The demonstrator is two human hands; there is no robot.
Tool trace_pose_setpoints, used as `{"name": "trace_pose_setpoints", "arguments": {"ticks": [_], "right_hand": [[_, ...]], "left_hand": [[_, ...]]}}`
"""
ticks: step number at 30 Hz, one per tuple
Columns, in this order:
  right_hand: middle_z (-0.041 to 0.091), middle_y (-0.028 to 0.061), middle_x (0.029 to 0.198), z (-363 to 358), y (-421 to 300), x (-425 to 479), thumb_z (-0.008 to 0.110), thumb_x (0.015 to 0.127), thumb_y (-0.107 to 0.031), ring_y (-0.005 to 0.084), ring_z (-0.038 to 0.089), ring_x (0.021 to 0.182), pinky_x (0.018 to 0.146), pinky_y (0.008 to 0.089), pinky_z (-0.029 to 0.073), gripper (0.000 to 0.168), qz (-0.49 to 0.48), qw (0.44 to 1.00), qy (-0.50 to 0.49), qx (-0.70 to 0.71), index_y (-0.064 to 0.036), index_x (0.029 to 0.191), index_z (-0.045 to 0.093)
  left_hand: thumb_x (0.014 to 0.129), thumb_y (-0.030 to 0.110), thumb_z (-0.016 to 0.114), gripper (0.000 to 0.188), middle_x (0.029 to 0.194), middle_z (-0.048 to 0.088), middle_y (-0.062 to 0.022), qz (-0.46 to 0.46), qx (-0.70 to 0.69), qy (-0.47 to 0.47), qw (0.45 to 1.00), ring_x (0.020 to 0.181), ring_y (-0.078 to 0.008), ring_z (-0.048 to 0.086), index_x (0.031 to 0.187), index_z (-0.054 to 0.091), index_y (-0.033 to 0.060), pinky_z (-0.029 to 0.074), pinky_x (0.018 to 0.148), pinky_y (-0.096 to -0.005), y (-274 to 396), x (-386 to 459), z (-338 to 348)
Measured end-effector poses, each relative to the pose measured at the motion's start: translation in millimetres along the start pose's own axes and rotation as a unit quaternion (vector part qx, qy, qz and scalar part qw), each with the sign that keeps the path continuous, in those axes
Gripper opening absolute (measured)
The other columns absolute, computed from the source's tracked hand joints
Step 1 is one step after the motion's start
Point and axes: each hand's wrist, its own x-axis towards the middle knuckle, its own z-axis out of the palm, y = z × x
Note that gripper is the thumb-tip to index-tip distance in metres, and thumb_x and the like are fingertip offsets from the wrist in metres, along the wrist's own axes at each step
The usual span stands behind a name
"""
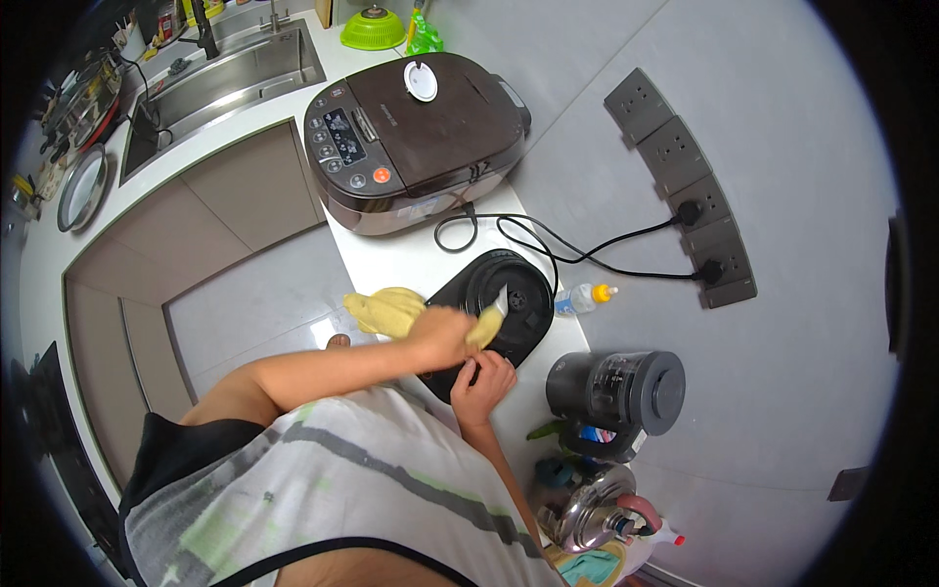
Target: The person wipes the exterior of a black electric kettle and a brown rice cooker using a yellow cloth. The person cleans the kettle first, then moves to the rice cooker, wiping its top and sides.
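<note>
A black appliance base point(524, 326) with a round recessed seat lies on the white countertop. My left hand point(441, 336) is closed around a yellow cloth point(385, 310), part of which hangs over the counter's front edge. Another part of the cloth sticks out past the fist over the base, with a pale pointed tip, perhaps a blade, at the round seat. At the base's near side rests my right hand point(483, 385), its fingers bent against the edge; whether it grips the base cannot be told.
A brown multicooker point(440, 125) stands beyond the base, its cord looping towards wall sockets point(693, 194). Close to the base are a small bottle point(579, 299) with a yellow cap, a dark blender jug point(612, 389) and a steel kettle point(587, 510). The sink point(235, 92) is at upper left.
</note>
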Motion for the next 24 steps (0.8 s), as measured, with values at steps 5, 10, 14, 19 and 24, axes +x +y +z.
{"name": "trace_pose_setpoints", "arguments": {"ticks": [5, 10, 14, 19, 24], "right_hand": [[0.05, 0.0159, 0.128, -29, -11, 5, 0.064, 0.082, -0.003, 0.0313, 0.05, 0.115, 0.105, 0.0424, 0.038, 0.044, 0.126, 0.954, -0.003, 0.273, -0.003, 0.125, 0.054], [0.055, 0.0118, 0.109, -66, 2, 4, 0.073, 0.077, -0.003, 0.0289, 0.056, 0.1, 0.096, 0.0381, 0.043, 0.034, 0.148, 0.934, -0.132, 0.298, -0.002, 0.107, 0.055], [0.051, 0.0025, 0.088, -69, 4, -5, 0.072, 0.08, 0.002, 0.0152, 0.054, 0.084, 0.08, 0.028, 0.044, 0.025, 0.28, 0.855, -0.117, 0.422, -0.005, 0.092, 0.051], [0.051, 0.0001, 0.09, -67, 3, -5, 0.069, 0.083, 0.004, 0.0088, 0.052, 0.087, 0.077, 0.0249, 0.043, 0.022, 0.388, 0.8, -0.025, 0.458, -0.006, 0.095, 0.054], [0.052, 0.0005, 0.091, -70, -5, 8, 0.068, 0.084, 0.002, 0.0104, 0.054, 0.087, 0.076, 0.0261, 0.044, 0.015, 0.188, 0.961, -0.117, 0.165, -0.003, 0.093, 0.057]], "left_hand": [[0.081, 0.037, 0.071, 0.035, 0.087, 0.067, -0.0137, 0.103, -0.031, -0.082, 0.991, 0.081, -0.0389, 0.066, 0.089, 0.066, 0.0036, 0.052, 0.071, -0.0474, 15, -22, -1], [0.088, 0.043, 0.066, 0.042, 0.089, 0.066, -0.0166, 0.152, -0.049, -0.17, 0.972, 0.085, -0.0392, 0.065, 0.092, 0.065, 0.0018, 0.052, 0.075, -0.0466, 9, -26, -1], [0.088, 0.035, 0.067, 0.033, 0.09, 0.066, -0.0163, 0.172, -0.118, -0.163, 0.964, 0.086, -0.0381, 0.065, 0.092, 0.065, 0.0023, 0.051, 0.075, -0.0452, -8, -28, -3], [0.088, 0.028, 0.068, 0.019, 0.084, 0.063, -0.0069, 0.199, -0.044, -0.164, 0.965, 0.086, -0.0259, 0.059, 0.089, 0.064, 0.0092, 0.042, 0.079, -0.0394, -27, -28, -23], [0.091, 0.027, 0.067, 0.02, 0.082, 0.059, -0.0066, 0.16, -0.104, -0.115, 0.975, 0.081, -0.0252, 0.058, 0.089, 0.062, 0.0079, 0.042, 0.074, -0.038, -38, -36, -19]]}}
